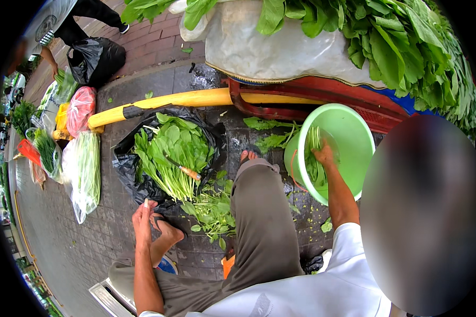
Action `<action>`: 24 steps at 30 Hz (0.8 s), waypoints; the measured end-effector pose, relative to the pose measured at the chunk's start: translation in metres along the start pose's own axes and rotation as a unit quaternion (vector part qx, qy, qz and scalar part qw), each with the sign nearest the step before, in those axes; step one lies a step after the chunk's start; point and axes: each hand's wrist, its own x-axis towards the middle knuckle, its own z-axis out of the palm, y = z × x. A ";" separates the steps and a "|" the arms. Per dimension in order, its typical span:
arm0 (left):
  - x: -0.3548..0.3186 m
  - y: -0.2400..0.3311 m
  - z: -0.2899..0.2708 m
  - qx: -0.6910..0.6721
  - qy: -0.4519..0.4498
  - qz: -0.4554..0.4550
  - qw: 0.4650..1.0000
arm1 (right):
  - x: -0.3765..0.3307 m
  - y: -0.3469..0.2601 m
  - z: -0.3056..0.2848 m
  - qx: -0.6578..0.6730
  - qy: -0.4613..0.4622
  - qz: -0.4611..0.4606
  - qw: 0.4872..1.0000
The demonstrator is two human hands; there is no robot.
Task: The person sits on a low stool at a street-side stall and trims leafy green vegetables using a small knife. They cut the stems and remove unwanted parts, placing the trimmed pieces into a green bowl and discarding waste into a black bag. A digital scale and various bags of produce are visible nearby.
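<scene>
Street-side scene viewed from above the seated person. The right hand reaches into a light green plastic basin that is tilted toward the person, its fingers curled around a small bunch of long green stems lying against the basin's inner wall. The left hand rests beside the person's bare foot on the paved ground; its fingers are loosely extended and hold nothing.

Between the two hands lies the person's bent knee in grey-brown trousers. Ahead of the left hand, a pile of leafy greens is spread on a black plastic sheet, with a knife with a wooden handle lying on top of the leaves. Loose trimmed leaves lie on the ground between the sheet and the knee.

A yellow bar crosses behind the pile and joins a red frame bearing a white sack heaped with large green leaves. To the left, clear bags of vegetables and a red mesh bag line the pavement; a black bag stands beyond, near another person.
</scene>
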 end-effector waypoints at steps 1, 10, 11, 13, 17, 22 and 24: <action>0.002 0.007 0.004 0.009 -0.005 0.012 1.000 | 0.003 0.004 0.001 0.000 0.002 0.001 1.000; -0.017 0.059 0.023 0.118 -0.053 -0.016 0.991 | -0.006 -0.016 -0.057 0.027 0.046 -0.111 0.992; -0.017 0.058 0.019 0.114 -0.040 0.010 0.993 | -0.011 -0.024 -0.064 0.063 0.050 -0.128 0.989; -0.015 0.056 0.015 0.111 -0.017 0.060 0.992 | -0.019 -0.045 -0.076 0.145 0.047 -0.148 0.977; -0.032 0.079 0.005 0.148 -0.023 0.164 0.975 | -0.014 -0.103 -0.102 0.258 0.032 -0.219 0.940; -0.079 0.097 -0.054 0.174 0.094 0.198 0.960 | -0.094 -0.267 -0.146 0.352 -0.045 -0.331 0.875; -0.088 0.102 -0.074 0.195 0.118 0.214 0.950 | -0.115 -0.315 -0.158 0.364 -0.095 -0.360 0.854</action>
